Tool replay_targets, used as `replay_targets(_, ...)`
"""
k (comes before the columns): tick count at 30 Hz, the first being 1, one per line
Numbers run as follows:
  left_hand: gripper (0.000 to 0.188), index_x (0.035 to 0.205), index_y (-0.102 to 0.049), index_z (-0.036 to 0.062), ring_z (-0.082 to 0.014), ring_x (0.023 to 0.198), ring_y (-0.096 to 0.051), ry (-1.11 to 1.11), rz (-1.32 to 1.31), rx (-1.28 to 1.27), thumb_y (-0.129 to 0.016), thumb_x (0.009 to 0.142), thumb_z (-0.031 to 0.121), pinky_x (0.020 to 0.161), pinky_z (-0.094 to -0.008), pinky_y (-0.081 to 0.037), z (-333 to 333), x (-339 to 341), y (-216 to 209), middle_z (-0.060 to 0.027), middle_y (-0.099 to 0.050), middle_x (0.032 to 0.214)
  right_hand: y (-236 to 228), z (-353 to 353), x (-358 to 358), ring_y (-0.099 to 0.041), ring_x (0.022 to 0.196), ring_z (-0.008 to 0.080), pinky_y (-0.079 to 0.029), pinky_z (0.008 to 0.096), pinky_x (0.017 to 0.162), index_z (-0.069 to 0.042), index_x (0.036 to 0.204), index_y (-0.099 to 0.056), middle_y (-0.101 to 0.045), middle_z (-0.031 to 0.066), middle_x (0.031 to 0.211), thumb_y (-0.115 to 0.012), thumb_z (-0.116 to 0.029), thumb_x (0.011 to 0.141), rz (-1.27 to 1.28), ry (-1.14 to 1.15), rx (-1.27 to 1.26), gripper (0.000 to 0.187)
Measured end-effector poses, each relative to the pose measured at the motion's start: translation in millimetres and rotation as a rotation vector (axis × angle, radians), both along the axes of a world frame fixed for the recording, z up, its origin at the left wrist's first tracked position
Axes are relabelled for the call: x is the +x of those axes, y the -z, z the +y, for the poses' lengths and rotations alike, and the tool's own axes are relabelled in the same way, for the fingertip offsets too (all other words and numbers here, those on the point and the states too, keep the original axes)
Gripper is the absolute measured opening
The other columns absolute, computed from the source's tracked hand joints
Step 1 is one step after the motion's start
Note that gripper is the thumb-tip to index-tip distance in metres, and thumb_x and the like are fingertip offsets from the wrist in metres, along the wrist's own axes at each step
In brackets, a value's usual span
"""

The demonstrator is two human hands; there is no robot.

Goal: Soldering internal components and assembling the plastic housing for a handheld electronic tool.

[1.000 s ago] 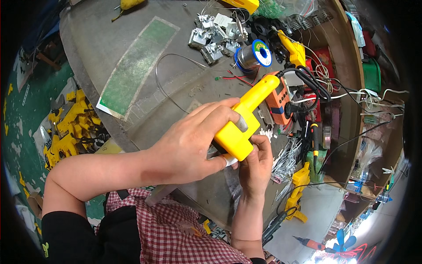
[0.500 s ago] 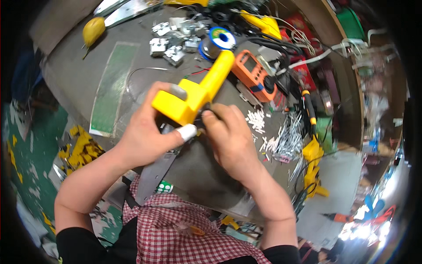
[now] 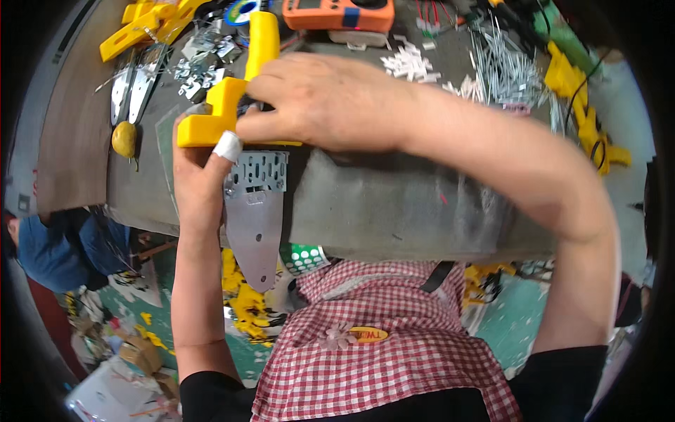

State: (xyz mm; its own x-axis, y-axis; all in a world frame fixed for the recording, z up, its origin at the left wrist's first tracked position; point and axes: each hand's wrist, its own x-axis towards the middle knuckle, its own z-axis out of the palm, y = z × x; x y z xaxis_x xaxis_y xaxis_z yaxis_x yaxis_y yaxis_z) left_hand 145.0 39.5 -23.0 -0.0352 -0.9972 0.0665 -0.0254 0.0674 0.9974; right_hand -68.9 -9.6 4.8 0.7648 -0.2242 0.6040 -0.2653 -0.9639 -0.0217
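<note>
A yellow plastic tool housing (image 3: 226,102) with a long straight handle is held over the far left part of the table. My left hand (image 3: 199,179) is closed round its lower left side, with white tape on the thumb. My right hand (image 3: 330,105) reaches across from the right, its fingers bent against the housing's side by the handle. A dark bit shows at those fingertips, too hidden to name. Below the housing, a grey pointed metal blade (image 3: 256,225) with a slotted plate (image 3: 259,171) juts past the table's front edge. Whether it joins the housing, I cannot tell.
Behind are an orange multimeter (image 3: 339,15), a solder spool (image 3: 242,13), small metal brackets (image 3: 204,60), white sleeves (image 3: 409,63) and metal rods (image 3: 503,60). A yellow pear-shaped fruit (image 3: 124,139) sits left. Yellow parts (image 3: 590,126) line the right edge. Another person's blue clothing (image 3: 60,246) shows far left.
The view has turned, so the table edge now runs level. My right hand has shifted from the housing's lower side to beside its handle. My left hand keeps its hold.
</note>
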Motion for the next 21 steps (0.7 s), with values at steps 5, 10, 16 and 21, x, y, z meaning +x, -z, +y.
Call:
replay_targets(5, 0.053, 0.126, -0.044, 0.0027, -0.015, 0.105, -0.052, -0.029, -0.091, 0.002, -0.068, 0.081, 0.016, 0.091, -0.0288, -0.039, -19, 8, 6, -0.0072, -0.054, 0.115, -2, -21, -11, -0.058, 0.09, 0.0261, -0.047, 0.0358, 0.073, -0.013, 0.1, -0.054, -0.053, 0.0091, 0.092, -0.053, -0.015, 0.082, 0.113, -0.02, -0.087, 0.018)
replay_targets(10, 0.057, 0.127, -0.044, 0.0014, -0.0157, 0.106, -0.052, -0.074, -0.199, 0.016, -0.069, 0.08, 0.022, 0.093, -0.0292, -0.038, -19, 17, 6, -0.0087, -0.054, 0.117, -31, -25, -2, -0.063, 0.082, 0.0332, -0.05, 0.0403, 0.071, -0.004, 0.1, -0.058, -0.065, 0.0165, 0.087, -0.059, -0.027, 0.085, 0.246, 0.286, 0.515, 0.027)
replay_targets(16, 0.059, 0.128, -0.041, 0.0021, -0.0184, 0.11, -0.05, -0.036, -0.096, -0.019, -0.069, 0.078, 0.016, 0.098, -0.0319, -0.037, -10, 15, 8, -0.0094, -0.052, 0.119, -47, -54, -74, -0.065, 0.085, 0.0346, -0.051, 0.0411, 0.076, 0.002, 0.097, -0.064, -0.066, 0.0202, 0.091, -0.069, -0.026, 0.073, 0.023, 1.021, 0.522, 0.038)
replay_targets(21, 0.058, 0.128, -0.041, 0.0052, -0.0182, 0.11, -0.051, -0.046, 0.023, 0.043, -0.068, 0.077, 0.014, 0.097, -0.0324, -0.038, -5, 1, 3, -0.009, -0.052, 0.117, 5, -97, -86, -0.059, 0.098, 0.0388, -0.048, 0.04, 0.085, -0.003, 0.119, -0.055, -0.062, 0.0251, 0.102, -0.067, -0.022, 0.078, -0.355, 0.714, 0.296, 0.047)
